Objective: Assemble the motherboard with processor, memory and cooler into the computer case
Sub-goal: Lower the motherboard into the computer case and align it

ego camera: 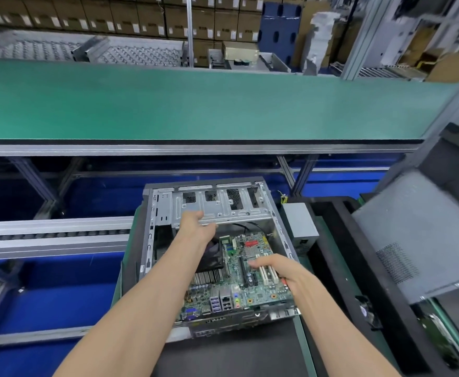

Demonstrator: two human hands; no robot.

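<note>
**Board going into the case: where it could snag**

The motherboard (250, 270) sits tilted inside the open computer case (152, 240), its port block at the near edge riding up over the case's rear wall rather than lying flat. That looks like the main hazard: if the board is pushed down before the ports line up with the rear openings, the connectors could catch on the sheet metal and the board could flex. A second risk, as I judge it, is at the far end, where dark cables (253, 225) lie just beyond the board, below the drive cage (223, 205); they could get trapped underneath.

The left hand (195, 227) reaches over the cooler (212, 261) toward the edge of the drive cage, fingers fairly straight; whether it touches the cage or the board's far edge cannot be told. The right hand (280, 270) grips the board's right side, with fingers lying across the white expansion slots (267, 274) and the thumb side hidden. A one-sided hold like this could let the board twist.

The board itself is green and densely populated, with a finned heatsink under the cooler's dark shroud (the memory slots are hard to make out), coloured audio jacks and a blue video port at the near edge. A grey power supply (300, 224) rests just right of the case.
</note>
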